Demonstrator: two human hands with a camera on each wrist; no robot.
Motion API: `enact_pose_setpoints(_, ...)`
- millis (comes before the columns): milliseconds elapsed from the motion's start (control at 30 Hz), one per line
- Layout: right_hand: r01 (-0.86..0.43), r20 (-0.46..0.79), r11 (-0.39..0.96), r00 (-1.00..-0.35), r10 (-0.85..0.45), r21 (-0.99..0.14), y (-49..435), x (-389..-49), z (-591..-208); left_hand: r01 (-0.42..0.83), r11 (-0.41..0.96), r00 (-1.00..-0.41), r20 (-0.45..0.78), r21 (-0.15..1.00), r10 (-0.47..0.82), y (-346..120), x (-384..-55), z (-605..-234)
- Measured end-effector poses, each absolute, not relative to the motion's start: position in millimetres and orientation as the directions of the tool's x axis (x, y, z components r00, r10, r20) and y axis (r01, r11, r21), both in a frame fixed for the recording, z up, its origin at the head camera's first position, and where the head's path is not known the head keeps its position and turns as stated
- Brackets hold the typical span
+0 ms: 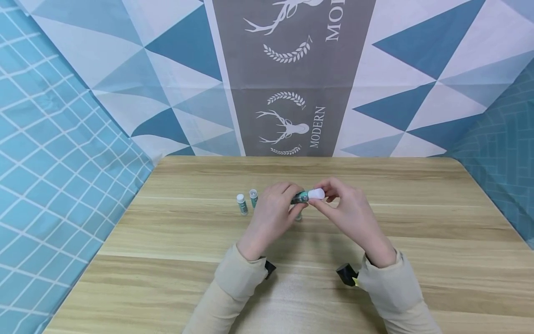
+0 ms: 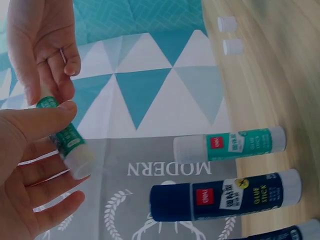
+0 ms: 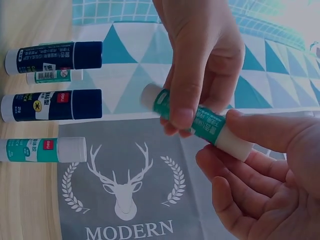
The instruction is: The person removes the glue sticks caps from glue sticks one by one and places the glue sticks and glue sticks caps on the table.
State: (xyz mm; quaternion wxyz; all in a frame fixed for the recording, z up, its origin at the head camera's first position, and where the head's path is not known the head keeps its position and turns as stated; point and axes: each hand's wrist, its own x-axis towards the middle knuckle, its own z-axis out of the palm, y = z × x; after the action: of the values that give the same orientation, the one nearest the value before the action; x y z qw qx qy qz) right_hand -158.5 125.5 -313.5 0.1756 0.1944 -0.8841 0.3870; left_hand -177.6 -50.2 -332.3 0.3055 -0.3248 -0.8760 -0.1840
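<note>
A teal glue stick (image 1: 300, 198), white at both ends, is held up off the table, tilted between both hands. My left hand (image 1: 273, 204) grips its teal barrel, thumb lying along the label in the left wrist view. At its other end my right hand (image 1: 348, 204) pinches the white part (image 3: 235, 141) between thumb and fingers. Whether that part is cap or base I cannot tell. Behind the hands, upright on the table, are a teal glue stick (image 3: 35, 150), a navy one (image 3: 50, 105) and another navy one (image 3: 55, 57).
Further teal glue sticks (image 1: 242, 204) (image 1: 253, 198) stand left of my left hand. In the left wrist view two small white caps (image 2: 227, 24) (image 2: 233, 47) lie on the wooden table (image 1: 175, 232). A patterned cloth (image 1: 288, 74) hangs behind the table's far edge.
</note>
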Motion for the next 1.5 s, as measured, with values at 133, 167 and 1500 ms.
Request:
enact_pose_setpoints(133,-0.486,0.463,0.631,-0.859,-0.218,-0.605,126,-159,-313,0.674,0.727,-0.600,0.671,0.132,0.435,-53,-175,-328)
enact_pose_setpoints(167,-0.490,0.465,0.629,-0.857,-0.222,-0.604,126,-159,-313,0.673,0.728,-0.599,0.673,0.130,0.433,-54,-175,-327)
enact_pose_setpoints(1500,-0.586,0.582,0.616,-0.777,-0.241,-0.527,126,-162,-317,0.694,0.695,-0.617,0.654,0.190,0.438,-58,-171,-319)
